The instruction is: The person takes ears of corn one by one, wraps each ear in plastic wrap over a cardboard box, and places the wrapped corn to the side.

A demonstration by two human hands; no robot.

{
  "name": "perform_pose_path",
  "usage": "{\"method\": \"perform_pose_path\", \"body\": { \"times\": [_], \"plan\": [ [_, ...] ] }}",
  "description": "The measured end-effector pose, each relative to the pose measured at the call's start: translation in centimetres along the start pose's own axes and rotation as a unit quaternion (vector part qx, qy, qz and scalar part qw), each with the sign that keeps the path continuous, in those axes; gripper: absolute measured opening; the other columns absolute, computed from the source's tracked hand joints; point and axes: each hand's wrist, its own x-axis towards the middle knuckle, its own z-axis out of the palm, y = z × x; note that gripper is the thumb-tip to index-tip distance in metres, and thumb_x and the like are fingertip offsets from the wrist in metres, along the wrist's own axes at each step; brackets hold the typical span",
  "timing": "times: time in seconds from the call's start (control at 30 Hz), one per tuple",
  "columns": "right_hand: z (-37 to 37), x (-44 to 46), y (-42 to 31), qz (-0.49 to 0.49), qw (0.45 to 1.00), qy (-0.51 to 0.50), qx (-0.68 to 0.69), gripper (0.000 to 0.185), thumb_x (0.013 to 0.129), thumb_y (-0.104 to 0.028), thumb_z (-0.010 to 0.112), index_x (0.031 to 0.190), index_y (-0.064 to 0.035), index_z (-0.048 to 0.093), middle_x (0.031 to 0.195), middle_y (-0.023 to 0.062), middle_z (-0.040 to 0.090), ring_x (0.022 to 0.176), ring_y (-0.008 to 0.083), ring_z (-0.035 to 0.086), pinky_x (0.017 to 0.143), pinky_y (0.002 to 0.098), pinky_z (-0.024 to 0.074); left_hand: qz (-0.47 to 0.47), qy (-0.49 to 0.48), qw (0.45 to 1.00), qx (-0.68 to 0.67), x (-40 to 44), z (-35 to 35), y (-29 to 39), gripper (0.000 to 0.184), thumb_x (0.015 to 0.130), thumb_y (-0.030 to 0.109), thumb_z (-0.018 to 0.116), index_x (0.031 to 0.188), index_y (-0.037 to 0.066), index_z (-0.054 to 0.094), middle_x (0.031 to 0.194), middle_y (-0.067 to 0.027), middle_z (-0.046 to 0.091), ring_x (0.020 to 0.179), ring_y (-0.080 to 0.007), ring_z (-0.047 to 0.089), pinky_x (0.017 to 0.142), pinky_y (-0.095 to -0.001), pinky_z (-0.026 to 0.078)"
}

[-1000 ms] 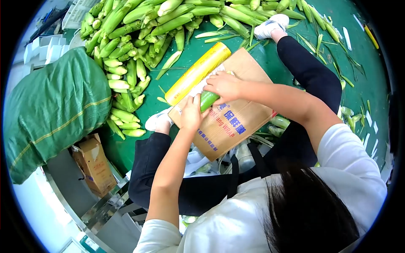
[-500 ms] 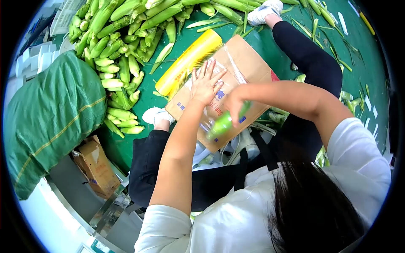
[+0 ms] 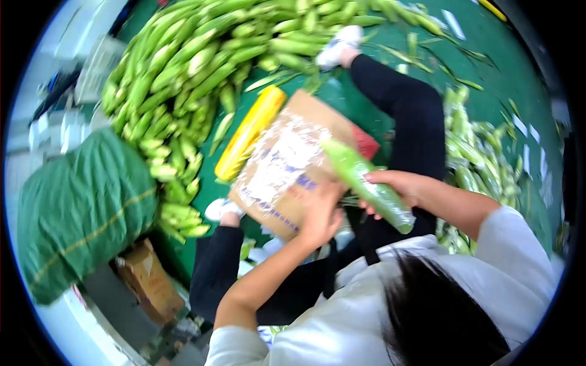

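My right hand is closed round an ear of corn in its green husk, wrapped in clear plastic film. The ear is held tilted over the right side of a cardboard box. My left hand lies at the near edge of the cardboard with nothing in it, its fingers stretched forward and slightly blurred. A crinkled, shiny sheet of clear film covers much of the cardboard's left part. Along the far left side of the cardboard rests a yellow roll of film.
A large heap of unwrapped corn lies ahead and to the left on the green floor. Film-wrapped corn is piled at the right, beyond my leg. A stuffed green sack and a small carton stand at the left.
The corn, earlier rolling low on the cardboard under my right hand, is now lifted and held to the right. My left hand has drawn back toward me. Film now covers the cardboard's left part.
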Motion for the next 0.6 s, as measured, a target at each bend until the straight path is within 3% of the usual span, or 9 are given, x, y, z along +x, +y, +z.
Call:
{"method": "perform_pose_path", "body": {
  "times": [0.07,0.13,0.2,0.27,0.33,0.4,0.47,0.57,0.6],
  "plan": [
    [0.8,-0.3,1.6,0.061,0.998,-0.018,-0.005,0.053,0.096,-0.049,0.064,0.127,-0.0059,0.059,0.104,0.0112,0.071,0.082,0.0223,0.071,0.071,0.0399,0.0605,0.112,0.225,0.961,0.114,-0.3,-2.1,0.7,0.075,0.069,0.017,0.081,0.138,0.01,0.052,0.154,-0.0267,0.035,0.139,-0.0488,0.037,0.106,-0.0681,0.03],
    [2.9,0.1,3.4,0.141,0.973,-0.179,-0.02,0.058,0.093,-0.051,0.067,0.128,-0.0057,0.058,0.101,0.01,0.07,0.079,0.0214,0.07,0.067,0.0369,0.059,0.224,0.052,0.956,0.18,2.1,-7.8,2.7,0.053,0.075,0.021,0.074,0.126,0.011,0.062,0.128,-0.0174,0.06,0.12,-0.0373,0.057,0.102,-0.0587,0.041],
    [3.9,-1.6,3.0,0.088,0.972,-0.19,-0.101,0.063,0.091,-0.046,0.072,0.135,-0.0059,0.052,0.1,0.0082,0.069,0.079,0.0197,0.069,0.069,0.0375,0.058,0.265,-0.032,0.942,0.203,3.9,-10.4,3.6,0.039,0.072,0.015,0.068,0.112,0.013,0.066,0.089,-0.0046,0.064,0.067,-0.0229,0.063,0.068,-0.0401,0.055],
    [3.9,-3.9,3.0,-0.159,0.9,-0.066,-0.401,0.072,0.087,-0.035,0.075,0.145,-0.0085,0.042,0.105,0.011,0.069,0.079,0.0231,0.069,0.071,0.0391,0.0579,0.119,-0.198,0.965,0.124,5.0,-12.2,5.9,0.042,0.071,0.014,0.075,0.111,0.009,0.065,0.095,-0.0076,0.066,0.071,-0.0302,0.066,0.07,-0.044,0.057],
    [5.2,-8.2,3.5,-0.251,0.607,0.193,-0.729,0.084,0.078,-0.021,0.076,0.152,-0.0195,0.037,0.107,0.0163,0.067,0.082,0.0342,0.069,0.071,0.0423,0.0574,-0.042,-0.334,0.941,0.024,6.5,-13.4,7.9,0.045,0.072,0.015,0.079,0.113,0.006,0.064,0.099,-0.0084,0.068,0.077,-0.0318,0.068,0.075,-0.042,0.057],
    [4.3,-11.3,2.9,-0.326,0.514,0.207,-0.766,0.075,0.076,-0.02,0.077,0.145,-0.0205,0.048,0.106,0.0144,0.068,0.082,0.034,0.069,0.07,0.0438,0.057,-0.02,-0.451,0.868,-0.207,9.4,-13.7,5.5,0.064,0.075,0.019,0.085,0.131,0.005,0.057,0.102,-0.0058,0.069,0.084,-0.0198,0.066,0.074,-0.0344,0.055],
    [0.2,-13.1,2.6,-0.409,0.323,0.364,-0.772,0.064,0.075,-0.019,0.077,0.136,-0.0179,0.058,0.11,0.013,0.069,0.089,0.0332,0.069,0.073,0.0428,0.0572,-0.264,-0.399,0.764,-0.433,10.6,-13.1,4.7,0.066,0.082,0.017,0.079,0.141,0.007,0.051,0.103,-0.0043,0.068,0.081,-0.0121,0.062,0.067,-0.029,0.053],
    [-9.1,-16.6,4.4,-0.415,0.476,0.671,-0.388,0.068,0.076,-0.01,0.076,0.141,-0.0081,0.054,0.126,0.0158,0.067,0.109,0.032,0.067,0.095,0.0412,0.0527,-0.245,-0.304,0.795,-0.464,11.6,-11.6,-0.8,0.068,0.087,0.017,0.073,0.148,0.009,0.043,0.105,-0.0044,0.067,0.079,-0.0094,0.06,0.064,-0.0272,0.051],
    [-16.8,-18.6,7.6,-0.356,0.4,0.761,-0.366,0.073,0.079,-0.016,0.076,0.147,-0.0086,0.049,0.132,0.0174,0.065,0.112,0.0299,0.066,0.096,0.0405,0.0512,-0.249,-0.211,0.84,-0.432,10.9,-10.0,-4.4,0.07,0.087,0.017,0.072,0.149,0.008,0.041,0.105,-0.0063,0.068,0.079,-0.0135,0.062,0.067,-0.0309,0.054]
  ]
}}
